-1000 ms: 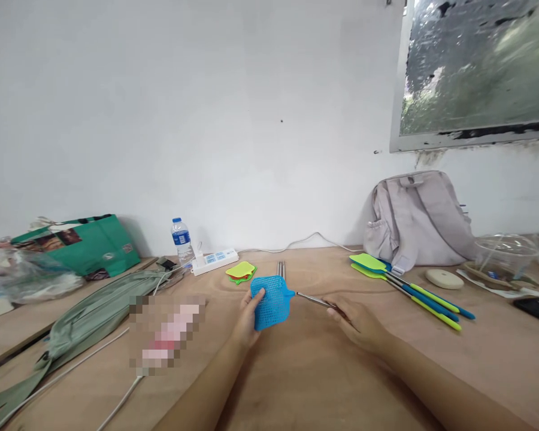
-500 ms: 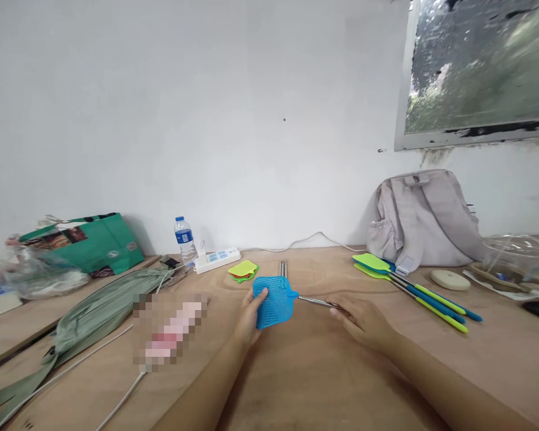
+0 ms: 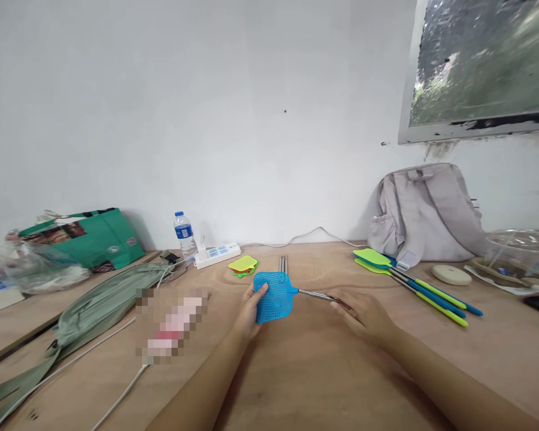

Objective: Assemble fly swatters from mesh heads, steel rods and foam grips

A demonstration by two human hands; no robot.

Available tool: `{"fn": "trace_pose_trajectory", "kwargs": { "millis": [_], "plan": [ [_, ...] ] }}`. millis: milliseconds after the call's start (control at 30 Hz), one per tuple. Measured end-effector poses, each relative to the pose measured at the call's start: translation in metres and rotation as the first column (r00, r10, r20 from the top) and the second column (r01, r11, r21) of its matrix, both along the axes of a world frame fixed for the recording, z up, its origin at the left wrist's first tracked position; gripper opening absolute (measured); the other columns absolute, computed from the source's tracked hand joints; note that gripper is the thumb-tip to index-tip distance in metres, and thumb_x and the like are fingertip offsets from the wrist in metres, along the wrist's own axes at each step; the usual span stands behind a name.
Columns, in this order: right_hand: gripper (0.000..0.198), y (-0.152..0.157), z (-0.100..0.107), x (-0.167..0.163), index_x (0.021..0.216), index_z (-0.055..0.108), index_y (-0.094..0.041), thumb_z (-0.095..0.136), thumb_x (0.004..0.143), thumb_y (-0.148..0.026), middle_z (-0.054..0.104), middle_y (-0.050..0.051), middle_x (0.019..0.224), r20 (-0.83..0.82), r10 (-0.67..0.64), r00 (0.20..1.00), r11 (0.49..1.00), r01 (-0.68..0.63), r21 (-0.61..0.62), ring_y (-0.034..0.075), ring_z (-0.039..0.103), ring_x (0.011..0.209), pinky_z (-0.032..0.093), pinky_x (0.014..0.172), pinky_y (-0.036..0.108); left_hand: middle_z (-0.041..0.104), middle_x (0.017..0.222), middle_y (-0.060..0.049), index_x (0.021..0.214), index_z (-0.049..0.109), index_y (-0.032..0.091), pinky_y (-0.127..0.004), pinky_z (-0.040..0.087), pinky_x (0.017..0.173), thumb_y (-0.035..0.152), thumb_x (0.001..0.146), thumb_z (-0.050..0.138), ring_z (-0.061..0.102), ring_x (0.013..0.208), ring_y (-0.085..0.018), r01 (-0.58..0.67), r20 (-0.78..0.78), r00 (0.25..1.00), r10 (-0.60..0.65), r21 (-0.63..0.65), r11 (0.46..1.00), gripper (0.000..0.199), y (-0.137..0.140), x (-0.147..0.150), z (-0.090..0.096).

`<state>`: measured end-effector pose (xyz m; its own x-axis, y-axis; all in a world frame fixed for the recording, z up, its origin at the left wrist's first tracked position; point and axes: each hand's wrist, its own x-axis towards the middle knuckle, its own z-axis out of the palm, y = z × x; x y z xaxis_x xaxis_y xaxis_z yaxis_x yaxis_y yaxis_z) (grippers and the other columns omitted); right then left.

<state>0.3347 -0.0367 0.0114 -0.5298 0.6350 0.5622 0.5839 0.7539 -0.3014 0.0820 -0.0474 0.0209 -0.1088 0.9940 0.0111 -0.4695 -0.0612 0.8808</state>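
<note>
A blue mesh fly swatter head (image 3: 275,294) sits just above the wooden table (image 3: 305,371), joined to a thin metal rod (image 3: 315,294). My left hand (image 3: 250,310) grips the head's left edge, thumb on top. My right hand (image 3: 365,315) holds the rod's other end, which is hidden under its fingers. Behind the head lie several loose metal rods (image 3: 283,264) and a small stack of yellow, green and orange swatter heads (image 3: 243,264).
Finished swatters (image 3: 413,286) with green and blue handles lie at the right, in front of a grey backpack (image 3: 426,209). A water bottle (image 3: 184,234) and power strip (image 3: 217,254) stand by the wall. A green strap bag (image 3: 94,305) and cable cross the left.
Both hands and the blue swatter keep their grip and pose; the view has tilted slightly, shifting everything a little up and right.
</note>
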Motion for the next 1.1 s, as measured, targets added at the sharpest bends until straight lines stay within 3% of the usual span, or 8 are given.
{"fn": "trace_pose_trajectory", "kwargs": {
  "millis": [200,367,600,833,1100],
  "plan": [
    [0.032,0.0012,0.0017,-0.0001,0.107,0.054,-0.023,0.033,0.086,-0.037,0.065,0.006,0.096,-0.014,-0.013,1.0,0.998,0.012,-0.06,0.018,0.061,0.083,0.047,0.067,0.029,0.068,0.084,-0.005,0.089,0.058,0.017,-0.033,0.052,0.065,0.029,0.061,0.07,0.065,0.072,-0.021,0.01,-0.016,1.0,-0.01,0.004,1.0,0.033,-0.0023,0.0003,0.0035],
    [0.031,-0.005,0.0075,-0.003,0.104,0.056,-0.023,0.034,0.086,-0.036,0.065,0.005,0.093,0.064,0.012,0.998,1.0,-0.012,0.002,0.017,0.06,0.081,0.045,0.067,0.027,0.068,0.085,-0.004,0.088,0.058,0.018,-0.032,0.052,0.065,0.029,0.061,0.07,0.065,0.071,-0.02,-0.035,0.017,0.999,0.035,0.018,0.999,0.031,-0.004,0.0029,0.0046],
    [0.032,-0.0035,0.008,-0.0001,0.106,0.054,-0.022,0.032,0.087,-0.036,0.065,0.006,0.094,-0.015,0.004,1.0,0.999,-0.005,-0.045,0.017,0.061,0.081,0.046,0.066,0.027,0.068,0.083,-0.005,0.086,0.058,0.017,-0.032,0.052,0.064,0.028,0.06,0.07,0.065,0.07,-0.02,-0.026,0.01,1.0,0.026,0.001,1.0,0.031,-0.0039,0.0025,0.0052],
    [0.033,0.0007,0.0045,0.002,0.105,0.056,-0.022,0.033,0.086,-0.037,0.066,0.006,0.095,0.009,-0.027,1.0,0.998,0.028,-0.049,0.019,0.062,0.081,0.047,0.066,0.029,0.068,0.083,-0.006,0.087,0.058,0.017,-0.033,0.052,0.064,0.03,0.06,0.07,0.065,0.071,-0.021,-0.016,-0.007,1.0,0.017,0.01,1.0,0.032,-0.003,0.0022,0.0035],
    [0.035,0.003,0.0027,0.0023,0.105,0.057,-0.022,0.033,0.086,-0.038,0.065,0.007,0.098,-0.024,0.017,1.0,0.994,-0.019,-0.11,0.02,0.06,0.086,0.047,0.072,0.033,0.068,0.084,-0.007,0.089,0.059,0.016,-0.035,0.051,0.067,0.028,0.063,0.068,0.065,0.074,-0.023,-0.009,-0.003,1.0,0.009,0.0,1.0,0.03,-0.0023,0.0031,0.0023]
  ]
}}
